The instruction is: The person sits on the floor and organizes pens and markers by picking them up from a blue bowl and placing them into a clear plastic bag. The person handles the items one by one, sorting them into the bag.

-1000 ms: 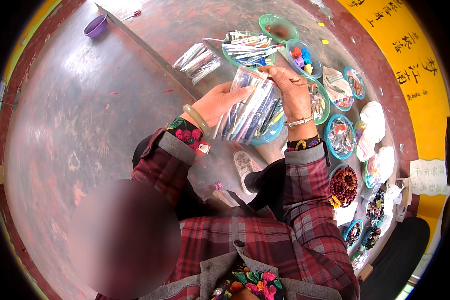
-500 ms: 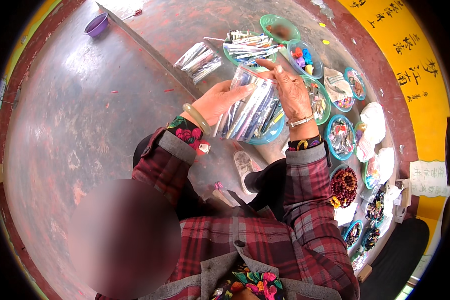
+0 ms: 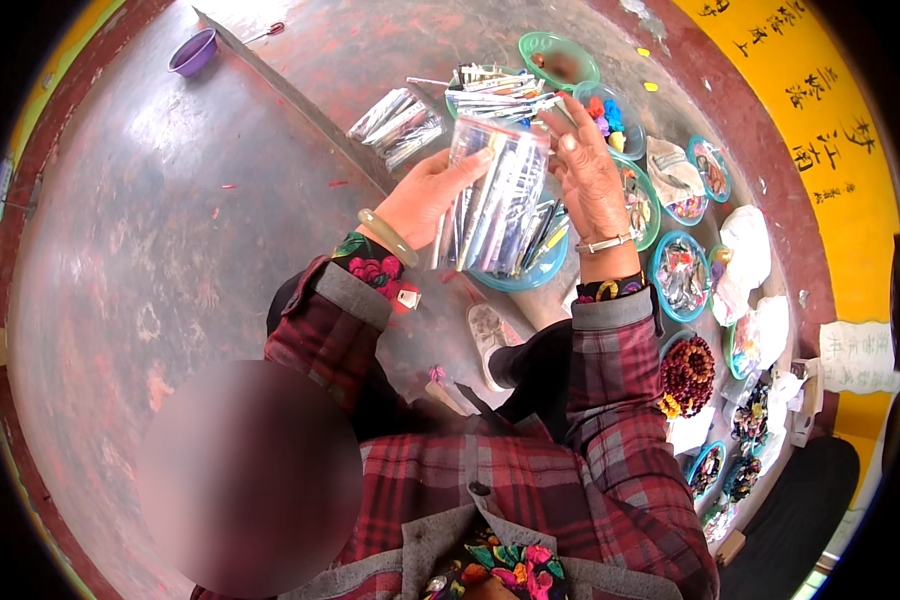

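Observation:
A clear zip bag full of pens (image 3: 502, 195) hangs upright in front of me, a red strip along its top. My left hand (image 3: 432, 192) is closed on its left side, the thumb pressed over the front. Close by the bag's right edge, my right hand (image 3: 592, 185) is raised with its fingers apart, gripping nothing that I can see. Directly beneath the bag sits a blue basin (image 3: 525, 278) with loose pens, partly hidden. Farther off, a green basin (image 3: 452, 104) is heaped with pens, and another bag of pens (image 3: 400, 125) lies beside it on the floor.
Several basins of small goods line the right side, among them a blue one (image 3: 682, 275). Dark red beads (image 3: 688, 372) lie nearer me. A purple basin (image 3: 192, 52) stands far left, beside a floor ledge (image 3: 300, 105). My shoe (image 3: 487, 340) is below the hands.
My right hand has come off the bag's upper edge to the right, its fingers spreading apart. The bag now faces me more squarely, still in my left hand.

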Available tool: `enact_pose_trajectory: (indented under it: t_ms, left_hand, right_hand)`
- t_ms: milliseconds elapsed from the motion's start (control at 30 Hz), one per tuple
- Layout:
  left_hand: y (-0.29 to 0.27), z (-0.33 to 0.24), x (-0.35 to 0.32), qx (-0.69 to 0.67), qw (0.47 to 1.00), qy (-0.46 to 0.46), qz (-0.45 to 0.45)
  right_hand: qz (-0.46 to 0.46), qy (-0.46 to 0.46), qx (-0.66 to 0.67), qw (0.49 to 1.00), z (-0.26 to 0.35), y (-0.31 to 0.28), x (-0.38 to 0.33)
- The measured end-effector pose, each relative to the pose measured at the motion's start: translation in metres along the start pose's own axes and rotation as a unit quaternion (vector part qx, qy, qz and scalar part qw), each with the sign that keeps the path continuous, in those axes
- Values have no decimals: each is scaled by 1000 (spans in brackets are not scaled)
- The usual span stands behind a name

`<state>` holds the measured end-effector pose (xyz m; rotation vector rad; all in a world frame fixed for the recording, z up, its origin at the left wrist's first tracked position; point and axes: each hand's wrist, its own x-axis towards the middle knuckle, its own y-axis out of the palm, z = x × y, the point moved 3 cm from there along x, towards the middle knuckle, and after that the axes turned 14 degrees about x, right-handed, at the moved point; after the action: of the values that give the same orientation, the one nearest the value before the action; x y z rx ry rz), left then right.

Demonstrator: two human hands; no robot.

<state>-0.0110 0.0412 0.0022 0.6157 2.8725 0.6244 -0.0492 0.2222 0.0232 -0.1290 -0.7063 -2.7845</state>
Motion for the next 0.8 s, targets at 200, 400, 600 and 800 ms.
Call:
enact_pose_trajectory:
  t_ms: [200,400,600,800]
  left_hand:
    - [-8,-14,2,-50,994,88,-47]
    - [-11,-20,-4,47,989,139,-38]
    - [-11,-39,-3,98,968,228,-27]
    - [-15,-29,-4,205,958,196,-34]
  right_hand:
    - [120,192,41,973,-23,21,-12]
    - [76,180,36,980,-38,26,-13]
    - [63,106,19,992,-32,29,-15]
    - [65,74,-8,995,-33,29,-15]
